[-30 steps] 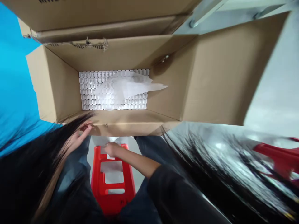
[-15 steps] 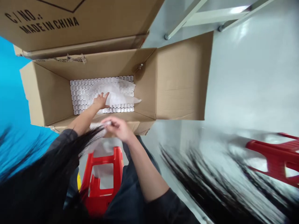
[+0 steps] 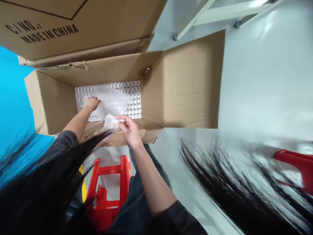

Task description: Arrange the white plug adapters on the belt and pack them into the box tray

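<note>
The right hand grasps a folded white sheet between its fingers, over the near edge of the cardboard box; half a second ago it was lower, at that edge. The left hand has moved left from the middle of the translucent sheet, its spread fingers now curled near the sheet's left part; I cannot tell whether they pinch it. The sheet's pointed tail no longer reaches toward the right wall, leaving the right-hand rows of white cups bare. The sheet thus seems to have been shifted leftward, with both hands now engaged at the box.

Farther out, loose dark hair hides part of the left sleeve and the box's near edge. A box flap spreads rightward; a red stool stands below the near edge.
</note>
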The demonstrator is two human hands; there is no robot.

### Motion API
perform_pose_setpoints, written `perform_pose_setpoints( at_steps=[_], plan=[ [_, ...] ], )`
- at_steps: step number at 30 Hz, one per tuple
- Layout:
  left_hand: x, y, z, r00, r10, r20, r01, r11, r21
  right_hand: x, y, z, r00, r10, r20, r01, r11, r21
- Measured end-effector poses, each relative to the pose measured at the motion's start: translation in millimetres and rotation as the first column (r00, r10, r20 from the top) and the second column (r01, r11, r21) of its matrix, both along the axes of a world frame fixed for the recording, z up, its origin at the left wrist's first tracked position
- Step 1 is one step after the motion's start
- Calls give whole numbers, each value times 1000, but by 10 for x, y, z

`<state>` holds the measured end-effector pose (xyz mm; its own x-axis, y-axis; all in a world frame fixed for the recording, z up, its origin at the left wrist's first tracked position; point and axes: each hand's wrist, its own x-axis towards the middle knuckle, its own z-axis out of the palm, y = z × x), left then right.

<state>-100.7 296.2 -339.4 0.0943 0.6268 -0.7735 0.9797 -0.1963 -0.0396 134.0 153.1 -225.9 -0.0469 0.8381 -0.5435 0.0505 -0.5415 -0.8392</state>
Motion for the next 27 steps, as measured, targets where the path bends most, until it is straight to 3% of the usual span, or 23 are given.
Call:
perform_pose_setpoints(
  at_steps=[4, 7, 14, 19, 23, 27],
  plan=[
    [-398, -122, 70, 993, 108, -38, -108, 994, -12, -65, -5, 4, 999, 45, 16, -45, 998, 39],
    [-456, -218, 2, 985, 162, 55, -161, 987, -13, -53, 12, -32, 999, -30, 16, 29, 998, 56],
    [-12, -276, -236, 923, 165, 348, -176, 984, -1, 170, 100, -149, 925, -369, 89, 357, 926, 126],
    [292, -407, -271, 850, 185, 494, -148, 983, -112, 245, 136, -196, 878, -479, -2, 474, 868, 148],
    [38, -359, -110, 787, 274, 552, -322, 947, -10, 170, 123, -191, 911, -411, -17, 411, 910, 59],
    [-496, -325, -4, 746, 419, 517, -591, 775, 225, 1, 86, -153, 982, -171, 76, 171, 985, 5]
  ],
)
